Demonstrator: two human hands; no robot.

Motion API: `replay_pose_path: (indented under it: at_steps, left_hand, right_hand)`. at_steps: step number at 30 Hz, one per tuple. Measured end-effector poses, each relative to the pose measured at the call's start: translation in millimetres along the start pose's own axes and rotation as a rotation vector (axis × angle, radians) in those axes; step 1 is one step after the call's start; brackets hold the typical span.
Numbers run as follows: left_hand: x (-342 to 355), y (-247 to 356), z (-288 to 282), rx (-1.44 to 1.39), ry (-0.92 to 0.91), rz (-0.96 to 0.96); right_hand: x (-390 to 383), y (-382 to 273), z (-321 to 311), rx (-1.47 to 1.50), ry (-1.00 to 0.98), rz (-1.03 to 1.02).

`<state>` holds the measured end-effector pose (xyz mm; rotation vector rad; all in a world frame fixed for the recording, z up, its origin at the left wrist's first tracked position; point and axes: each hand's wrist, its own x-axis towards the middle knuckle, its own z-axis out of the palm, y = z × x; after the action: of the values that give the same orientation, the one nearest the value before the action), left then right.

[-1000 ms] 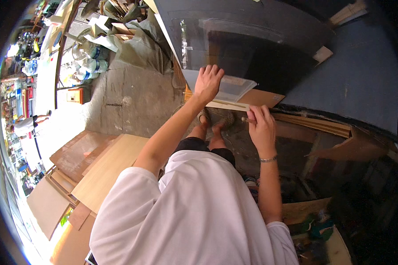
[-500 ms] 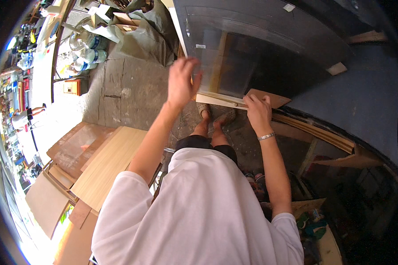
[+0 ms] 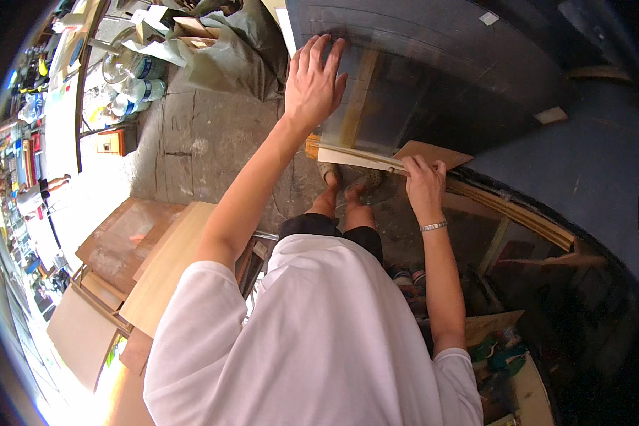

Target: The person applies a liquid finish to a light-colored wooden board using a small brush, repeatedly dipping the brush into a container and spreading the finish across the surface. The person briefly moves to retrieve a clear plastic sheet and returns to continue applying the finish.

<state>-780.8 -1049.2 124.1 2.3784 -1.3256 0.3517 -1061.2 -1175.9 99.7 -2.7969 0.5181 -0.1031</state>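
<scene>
My left hand (image 3: 312,91) is open, fingers spread over a clear sheet (image 3: 412,99) on a large dark board (image 3: 504,57), near its upper left edge. My right hand (image 3: 424,186), with a metal bracelet at the wrist, has its fingers curled on a thin light rod or strip (image 3: 376,157) along the sheet's lower edge. A pale strip (image 3: 337,157) lies just beneath it, and a small brown panel (image 3: 437,150) sits beside my right fingertips.
Loose wooden boards (image 3: 160,255) are stacked at left; a grey tarp (image 3: 248,57), water jugs (image 3: 142,92) and an orange box (image 3: 112,142) stand beyond on concrete (image 3: 199,142). A person (image 3: 32,192) is at far left. Timber strips (image 3: 518,213) run along the right.
My left hand has moved up the board, fingers now spread out. My right hand has shifted slightly, staying at the strip. The clear sheet's lower edge now lies along the pale strip.
</scene>
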Motion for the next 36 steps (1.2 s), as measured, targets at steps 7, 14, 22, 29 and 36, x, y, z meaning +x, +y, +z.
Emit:
replay_pose_path:
  at_steps: [7,14,22,29,36]
  left_hand:
    - [28.1,2.3,-18.1,-0.103,0.168,0.071]
    - [62.5,11.9,-34.4,0.025,0.176,0.172]
    - [63.4,11.2,-34.2,0.153,0.092,0.184]
    - [67.7,14.4,-38.5,0.231,0.026,0.155]
    - [74.1,14.4,-40.7,0.17,-0.003,0.121]
  right_hand:
    - [1.1,-2.1,3.3,-0.038,0.062,0.03]
    - [28.6,13.7,15.3,-0.072,0.077,0.051]
    - [31.6,12.7,24.6,-0.081,0.116,0.08]
    - [2.9,-7.0,24.3,-0.064,0.103,0.143]
    - [-16.5,-17.6,27.4,-0.078,0.162,0.165]
